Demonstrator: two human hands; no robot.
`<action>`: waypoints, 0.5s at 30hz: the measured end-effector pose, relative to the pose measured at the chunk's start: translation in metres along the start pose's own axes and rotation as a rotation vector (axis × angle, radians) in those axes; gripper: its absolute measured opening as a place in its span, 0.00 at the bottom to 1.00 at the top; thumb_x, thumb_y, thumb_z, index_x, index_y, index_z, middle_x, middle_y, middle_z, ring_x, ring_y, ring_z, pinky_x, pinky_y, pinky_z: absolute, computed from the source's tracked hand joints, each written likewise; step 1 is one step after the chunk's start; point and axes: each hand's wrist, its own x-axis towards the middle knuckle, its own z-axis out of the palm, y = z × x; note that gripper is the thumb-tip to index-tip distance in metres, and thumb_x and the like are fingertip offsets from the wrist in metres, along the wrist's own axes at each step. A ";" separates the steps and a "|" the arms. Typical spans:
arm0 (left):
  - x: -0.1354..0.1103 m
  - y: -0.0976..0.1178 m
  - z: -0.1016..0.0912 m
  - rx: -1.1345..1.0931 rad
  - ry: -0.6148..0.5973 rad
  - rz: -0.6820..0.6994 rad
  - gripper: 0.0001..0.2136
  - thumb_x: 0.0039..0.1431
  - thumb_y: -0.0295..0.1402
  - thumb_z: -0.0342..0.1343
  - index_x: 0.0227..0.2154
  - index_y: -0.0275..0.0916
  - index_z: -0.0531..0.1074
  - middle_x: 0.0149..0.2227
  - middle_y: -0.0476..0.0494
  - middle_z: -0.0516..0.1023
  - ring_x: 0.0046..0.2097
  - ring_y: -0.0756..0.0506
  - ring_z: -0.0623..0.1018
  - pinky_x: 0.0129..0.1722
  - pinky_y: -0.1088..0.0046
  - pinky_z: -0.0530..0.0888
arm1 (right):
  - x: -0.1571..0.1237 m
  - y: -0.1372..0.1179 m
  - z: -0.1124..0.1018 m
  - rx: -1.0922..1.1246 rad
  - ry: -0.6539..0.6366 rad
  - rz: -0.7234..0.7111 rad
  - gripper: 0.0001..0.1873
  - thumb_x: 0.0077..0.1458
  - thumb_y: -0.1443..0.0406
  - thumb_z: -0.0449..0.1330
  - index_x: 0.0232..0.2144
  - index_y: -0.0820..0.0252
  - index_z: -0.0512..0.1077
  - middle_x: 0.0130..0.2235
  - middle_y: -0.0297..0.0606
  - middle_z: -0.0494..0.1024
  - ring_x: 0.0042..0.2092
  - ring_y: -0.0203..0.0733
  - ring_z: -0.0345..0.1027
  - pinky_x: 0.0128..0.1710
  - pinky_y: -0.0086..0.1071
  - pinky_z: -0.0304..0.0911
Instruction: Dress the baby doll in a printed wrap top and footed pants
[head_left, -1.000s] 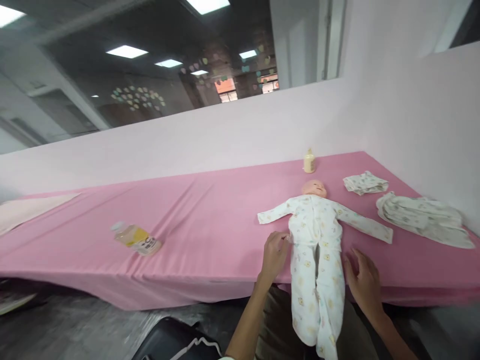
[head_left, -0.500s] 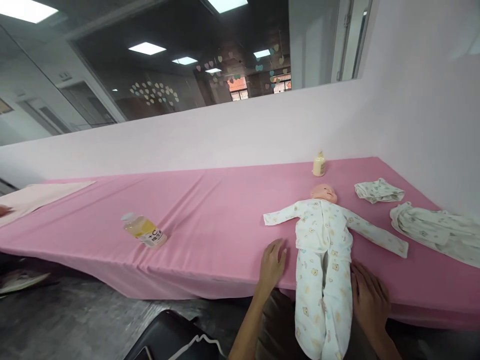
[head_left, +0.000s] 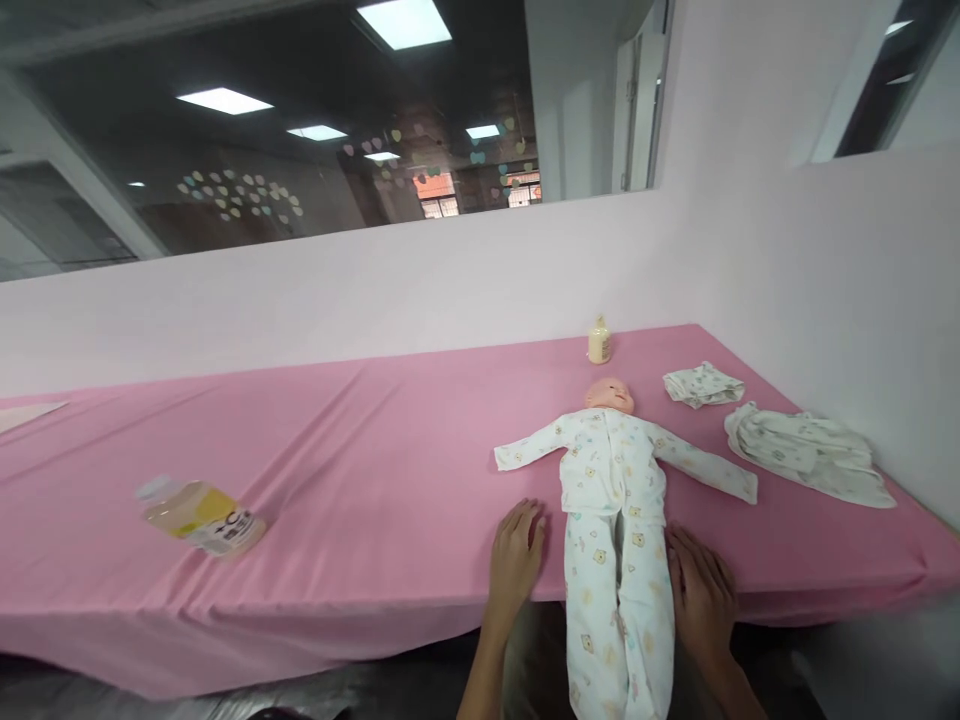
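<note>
A baby doll (head_left: 609,395) lies face up on the pink-covered table, its arms spread and its head toward the wall. White patterned baby clothes (head_left: 611,480), a long-sleeved top and trousers, cover its body, and the trouser legs hang over the table's front edge. To the left of the trousers my left hand (head_left: 516,550) rests on the table with its fingers stretched out and nothing in it. My right hand (head_left: 701,590) lies flat just right of the trouser legs, fingers extended, close beside the cloth; whether it touches the cloth I cannot tell.
A pump bottle (head_left: 599,342) stands behind the doll's head. Folded patterned cloth (head_left: 703,384) and a larger crumpled white cloth (head_left: 810,455) lie to the right. A drink bottle (head_left: 202,516) lies at the left on the pink tablecloth (head_left: 375,480). A white wall (head_left: 337,300) rises behind.
The camera view has turned to the right, so everything appears shifted left. Both hands stay beside the doll's clothed legs, and the doll lies as before.
</note>
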 end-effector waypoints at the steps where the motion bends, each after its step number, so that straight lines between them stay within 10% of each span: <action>1: 0.000 0.000 0.000 -0.006 0.000 0.003 0.20 0.67 0.40 0.42 0.54 0.42 0.71 0.58 0.44 0.72 0.60 0.42 0.69 0.61 0.57 0.66 | -0.001 -0.001 0.000 0.005 0.002 0.011 0.18 0.66 0.63 0.46 0.47 0.64 0.74 0.46 0.46 0.80 0.47 0.48 0.73 0.51 0.42 0.60; 15: 0.004 0.002 -0.006 -0.033 -0.044 -0.064 0.21 0.65 0.44 0.42 0.54 0.44 0.72 0.59 0.45 0.71 0.60 0.42 0.68 0.60 0.58 0.66 | -0.008 -0.005 0.004 0.066 0.010 0.051 0.17 0.64 0.67 0.48 0.52 0.61 0.70 0.51 0.44 0.77 0.52 0.48 0.70 0.54 0.44 0.58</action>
